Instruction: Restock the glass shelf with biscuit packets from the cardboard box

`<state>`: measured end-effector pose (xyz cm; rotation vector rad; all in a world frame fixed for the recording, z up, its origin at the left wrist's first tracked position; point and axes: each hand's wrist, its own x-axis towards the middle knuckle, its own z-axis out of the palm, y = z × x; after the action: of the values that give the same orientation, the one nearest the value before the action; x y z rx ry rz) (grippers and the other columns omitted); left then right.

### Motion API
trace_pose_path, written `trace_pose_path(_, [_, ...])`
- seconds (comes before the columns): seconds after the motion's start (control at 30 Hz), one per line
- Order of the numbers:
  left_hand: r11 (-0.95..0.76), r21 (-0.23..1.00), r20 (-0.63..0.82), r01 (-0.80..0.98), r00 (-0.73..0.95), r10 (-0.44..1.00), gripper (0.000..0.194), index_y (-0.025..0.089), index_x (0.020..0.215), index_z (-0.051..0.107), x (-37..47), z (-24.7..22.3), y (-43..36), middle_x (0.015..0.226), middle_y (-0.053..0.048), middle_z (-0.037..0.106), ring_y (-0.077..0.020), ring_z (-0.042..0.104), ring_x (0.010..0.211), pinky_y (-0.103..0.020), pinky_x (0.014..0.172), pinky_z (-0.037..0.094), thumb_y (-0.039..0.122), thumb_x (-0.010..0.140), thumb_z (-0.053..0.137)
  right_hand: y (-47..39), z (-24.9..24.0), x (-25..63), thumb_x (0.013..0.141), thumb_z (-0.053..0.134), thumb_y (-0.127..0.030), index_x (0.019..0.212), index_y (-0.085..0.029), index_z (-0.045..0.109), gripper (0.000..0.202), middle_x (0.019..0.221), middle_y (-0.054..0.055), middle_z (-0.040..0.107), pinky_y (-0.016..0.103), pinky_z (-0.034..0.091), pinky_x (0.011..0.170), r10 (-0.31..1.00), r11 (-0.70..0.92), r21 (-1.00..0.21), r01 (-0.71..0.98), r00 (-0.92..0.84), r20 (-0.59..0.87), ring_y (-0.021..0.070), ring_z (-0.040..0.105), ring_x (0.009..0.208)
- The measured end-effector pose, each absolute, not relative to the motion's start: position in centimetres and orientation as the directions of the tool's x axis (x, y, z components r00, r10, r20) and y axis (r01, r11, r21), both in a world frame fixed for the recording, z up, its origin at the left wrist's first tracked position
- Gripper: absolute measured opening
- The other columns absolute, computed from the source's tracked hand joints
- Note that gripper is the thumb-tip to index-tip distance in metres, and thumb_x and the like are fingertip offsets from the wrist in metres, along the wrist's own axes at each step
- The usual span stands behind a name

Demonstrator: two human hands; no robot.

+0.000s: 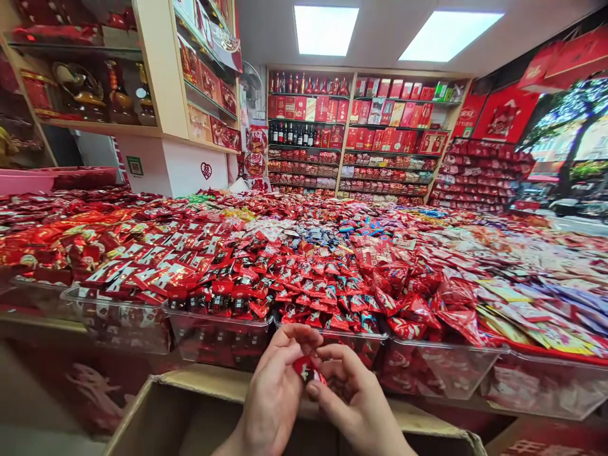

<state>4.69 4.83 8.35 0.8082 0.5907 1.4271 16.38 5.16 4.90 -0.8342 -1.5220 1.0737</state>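
A small red wrapped candy (306,370) is held between my two hands, above the near edge of the display. My left hand (278,380) has its thumb and curled fingers closed on the candy's left side. The thumb and fingers of my right hand (349,392) grip its right end. Just beyond my hands, a clear plastic bin (365,342) is heaped with small red wrapped candies (323,285). Under my wrists stands an open cardboard box (156,411); my hands and forearms hide part of its inside.
More clear bins, left (128,323) and right (441,367), line the front edge, piled with packaged sweets. Flat yellow packets (527,316) lie at right. Shelves of bottles and red boxes (308,107) stand at the back. A wooden cabinet (156,63) overhangs the left side.
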Motion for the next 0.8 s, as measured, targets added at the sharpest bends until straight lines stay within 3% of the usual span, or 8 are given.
trace_pose_path(0.1, [-0.076, 0.859, 0.128, -0.506, 0.07, 0.989, 0.021, 0.02, 0.092, 0.061, 4.4, 8.0, 4.8, 0.096, -0.003, 0.063, -0.0176, 0.054, 0.099, -0.025, 0.087, 0.042, 0.016, 0.072, 0.058, 5.3, 5.0, 17.0, 0.071, 0.063, -0.038, 0.095, -0.022, 0.051, 0.031, 0.07, -0.002, 0.057, 0.019, 0.04, 0.051, 0.939, 0.21, -0.958, -0.193, -0.233, 0.253, 0.0086, 0.05, 0.057])
trace_pose_path(0.23, [-0.118, 0.971, 0.133, -0.208, 0.056, 0.99, 0.015, 0.019, 0.083, 0.064, 4.1, 7.3, 5.1, 0.08, 0.0, 0.065, -0.0135, 0.058, 0.077, -0.02, 0.071, 0.046, 0.024, 0.07, 0.066, 5.6, 4.2, 17.5, 0.069, 0.066, -0.037, 0.089, -0.019, 0.053, 0.03, 0.069, -0.001, 0.058, 0.02, 0.043, 0.053, 0.96, 0.113, -0.952, -0.286, -0.215, 0.179, 0.0091, 0.054, 0.059])
trace_pose_path(0.33, [-0.101, 0.984, 0.104, -0.144, 0.018, 0.994, 0.013, 0.016, 0.073, 0.065, 3.9, 6.9, 5.4, 0.071, 0.0, 0.064, -0.012, 0.055, 0.067, -0.019, 0.064, 0.046, 0.027, 0.067, 0.068, 5.6, 3.6, 17.5, 0.065, 0.069, -0.038, 0.08, -0.018, 0.052, 0.03, 0.063, -0.002, 0.059, 0.02, 0.043, 0.051, 0.972, 0.073, -0.943, -0.325, -0.19, 0.141, 0.0096, 0.055, 0.055])
trace_pose_path(0.47, [-0.086, 0.987, 0.09, -0.136, 0.024, 0.996, 0.014, 0.018, 0.082, 0.063, 3.3, 6.5, 5.6, 0.072, 0.001, 0.061, -0.012, 0.054, 0.069, -0.02, 0.067, 0.045, 0.027, 0.071, 0.063, 5.5, 3.1, 17.3, 0.066, 0.068, -0.041, 0.076, -0.018, 0.053, 0.029, 0.058, -0.002, 0.057, 0.019, 0.04, 0.047, 0.974, 0.072, -0.943, -0.326, -0.181, 0.137, 0.0084, 0.052, 0.049])
trace_pose_path(0.57, [-0.134, 0.991, 0.128, 0.027, 0.155, 0.98, 0.023, 0.022, 0.096, 0.062, 2.4, 6.8, 5.5, 0.08, 0.0, 0.06, -0.0138, 0.055, 0.077, -0.022, 0.072, 0.044, 0.021, 0.074, 0.058, 5.5, 2.9, 17.2, 0.067, 0.065, -0.045, 0.079, -0.018, 0.059, 0.03, 0.063, 0.0, 0.057, 0.02, 0.04, 0.047, 0.975, 0.138, -0.957, -0.256, -0.136, 0.177, 0.0091, 0.052, 0.052])
trace_pose_path(0.7, [-0.303, 0.888, 0.173, 0.345, 0.361, 0.916, 0.012, 0.02, 0.08, 0.068, 0.9, 8.1, 4.9, 0.08, -0.002, 0.059, -0.0146, 0.055, 0.075, -0.022, 0.067, 0.043, 0.019, 0.073, 0.058, 5.6, 2.3, 17.1, 0.07, 0.061, -0.047, 0.082, -0.019, 0.062, 0.031, 0.066, 0.001, 0.057, 0.021, 0.039, 0.049, 0.958, 0.215, -0.967, -0.133, -0.161, 0.235, 0.0086, 0.048, 0.052])
trace_pose_path(0.8, [-0.368, 0.841, 0.247, 0.396, 0.325, 0.913, 0.009, 0.019, 0.073, 0.068, -0.5, 9.6, 5.2, 0.074, -0.002, 0.061, -0.0144, 0.057, 0.072, -0.022, 0.066, 0.043, 0.02, 0.073, 0.059, 5.7, 1.5, 17.0, 0.07, 0.059, -0.05, 0.092, -0.02, 0.059, 0.037, 0.065, 0.001, 0.054, 0.021, 0.037, 0.049, 0.953, 0.213, -0.965, -0.15, -0.184, 0.239, 0.0088, 0.045, 0.051])
